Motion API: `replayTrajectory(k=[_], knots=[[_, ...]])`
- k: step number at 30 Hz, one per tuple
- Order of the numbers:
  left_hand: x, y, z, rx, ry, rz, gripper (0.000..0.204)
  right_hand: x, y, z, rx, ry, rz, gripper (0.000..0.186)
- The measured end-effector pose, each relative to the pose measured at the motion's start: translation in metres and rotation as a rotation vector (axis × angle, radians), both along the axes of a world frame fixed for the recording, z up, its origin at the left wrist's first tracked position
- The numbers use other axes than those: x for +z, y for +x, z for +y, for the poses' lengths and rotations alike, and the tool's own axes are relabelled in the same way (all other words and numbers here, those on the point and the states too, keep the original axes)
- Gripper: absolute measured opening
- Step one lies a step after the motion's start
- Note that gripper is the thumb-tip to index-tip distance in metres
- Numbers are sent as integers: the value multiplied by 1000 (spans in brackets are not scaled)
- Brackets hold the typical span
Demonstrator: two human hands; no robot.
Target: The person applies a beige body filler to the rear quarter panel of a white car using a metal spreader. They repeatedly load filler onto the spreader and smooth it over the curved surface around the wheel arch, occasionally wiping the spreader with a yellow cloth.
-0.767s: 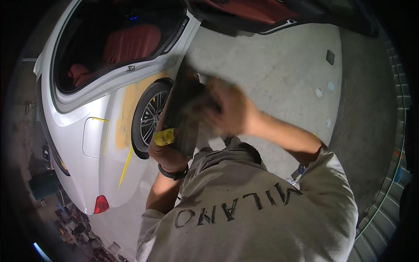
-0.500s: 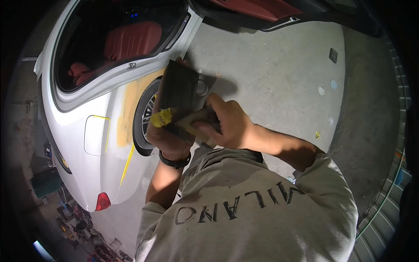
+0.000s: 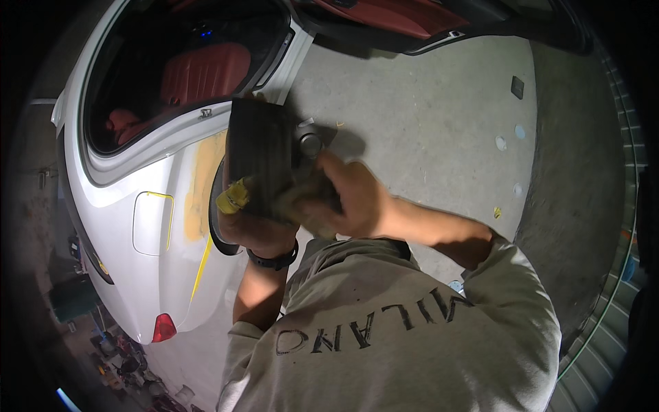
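Through the head camera I saw the left hand (image 3: 257, 232) grip a dark flat board (image 3: 261, 147), its fingers mostly hidden behind it, while the right hand (image 3: 358, 196) held a blurred flat tool (image 3: 301, 200) at the board's lower end, fingers curled around it. A crumpled yellow piece (image 3: 232, 197) showed at the board's lower left edge. The board stood above the concrete floor (image 3: 425, 137), beside a white car (image 3: 130, 275) with a tan patch (image 3: 199, 185) on its rear side.
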State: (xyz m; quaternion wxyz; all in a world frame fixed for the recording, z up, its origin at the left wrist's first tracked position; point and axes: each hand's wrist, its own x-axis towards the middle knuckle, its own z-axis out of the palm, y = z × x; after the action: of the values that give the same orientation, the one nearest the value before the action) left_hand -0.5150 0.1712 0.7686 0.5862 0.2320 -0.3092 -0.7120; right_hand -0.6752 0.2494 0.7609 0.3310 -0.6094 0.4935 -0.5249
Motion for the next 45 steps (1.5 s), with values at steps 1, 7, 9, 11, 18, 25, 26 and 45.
replayTrajectory(k=[1, 7, 9, 11, 18, 25, 26, 45], knots=[[-2, 0, 1, 98, -82, -147, 59, -2, 10, 2, -10, 18, -13, 42], [2, 26, -8, -41, -320, -398, 78, 22, -34, -6, 39, 9, 231, 31], [8, 42, -17, -245, -446, -522, 86, 38, -79, -19, -57, -31, 199, 28], [12, 58, -17, -453, -479, -651, 92, 49, -108, -29, 23, -169, 501, 28], [7, 77, -9, -229, -251, -699, 81, 54, -81, -2, 308, -41, 1020, 36], [-1, 70, -8, -779, -152, -130, 67, 70, -106, -5, 328, 163, 104, 31], [-2, 68, -8, -776, -92, -126, 67, 68, -102, -7, 356, 194, 19, 32], [22, 20, 6, -175, -446, -331, 76, 75, -35, 19, -3, -132, 547, 30]])
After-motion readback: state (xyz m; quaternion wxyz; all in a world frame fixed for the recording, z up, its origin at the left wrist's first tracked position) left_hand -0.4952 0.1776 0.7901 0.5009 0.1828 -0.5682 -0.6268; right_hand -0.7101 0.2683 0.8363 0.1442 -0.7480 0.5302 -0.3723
